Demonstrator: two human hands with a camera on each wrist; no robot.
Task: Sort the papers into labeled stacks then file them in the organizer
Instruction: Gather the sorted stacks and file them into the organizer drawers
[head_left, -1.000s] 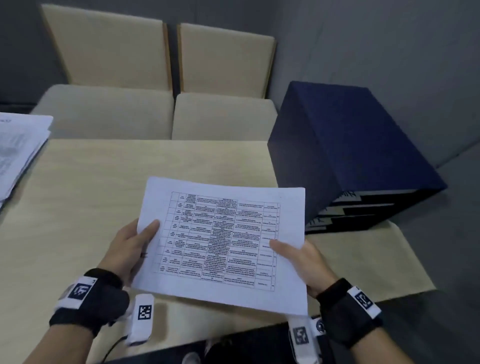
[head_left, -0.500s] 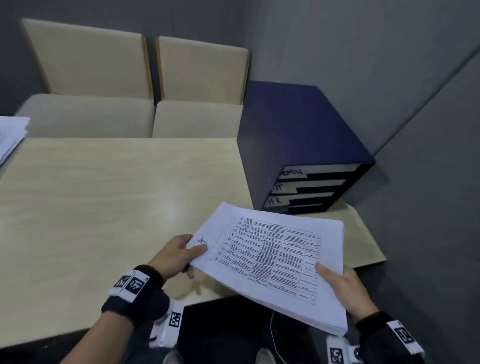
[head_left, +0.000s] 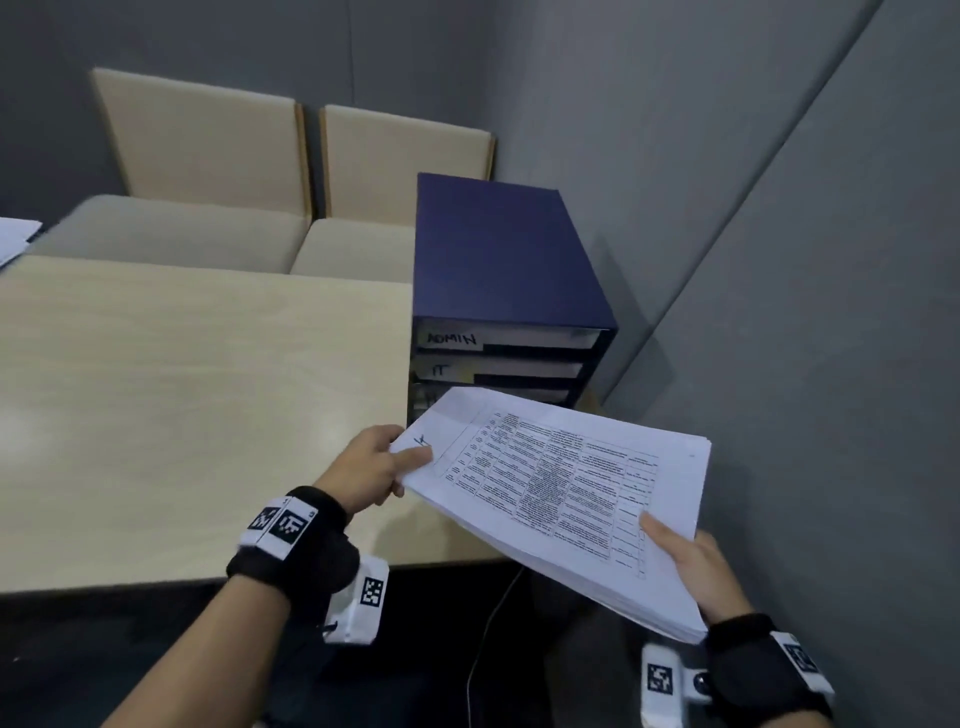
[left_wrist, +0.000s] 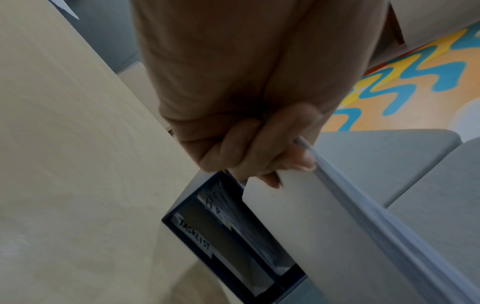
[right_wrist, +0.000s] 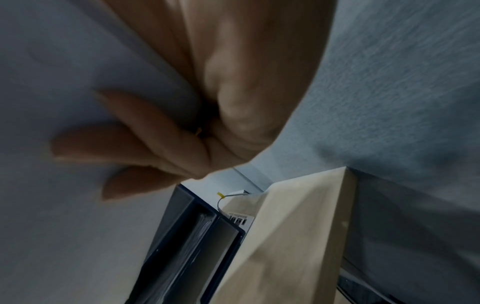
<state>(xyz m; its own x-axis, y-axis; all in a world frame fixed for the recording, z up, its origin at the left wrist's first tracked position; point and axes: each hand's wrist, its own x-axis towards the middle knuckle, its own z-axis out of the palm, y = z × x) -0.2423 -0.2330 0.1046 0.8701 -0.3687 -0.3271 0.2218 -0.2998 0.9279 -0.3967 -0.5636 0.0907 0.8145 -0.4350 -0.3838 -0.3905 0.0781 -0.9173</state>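
A thick stack of white papers (head_left: 561, 493) with a printed table on top hangs in the air in front of the dark blue organizer (head_left: 498, 270). My left hand (head_left: 382, 462) pinches its near left corner, thumb on top. My right hand (head_left: 675, 551) grips its near right corner, fingers underneath (right_wrist: 124, 131). The organizer stands at the table's right end, its slots labelled ADMIN (head_left: 451, 339) and IT (head_left: 439, 370). The left wrist view shows the lower labels HR (left_wrist: 214, 207) and TASKLIST (left_wrist: 194, 234), with the stack (left_wrist: 324, 236) right before them.
The pale wooden table (head_left: 182, 405) stretches to the left. Another pile of papers (head_left: 13, 236) lies at its far left edge. Two beige chairs (head_left: 249, 176) stand behind it. A grey padded wall (head_left: 779, 260) closes the right side.
Both hands have carried the stack to the right, from over the table's middle to the organizer's front, turning it. The view has swung right, so the slot labels now show.
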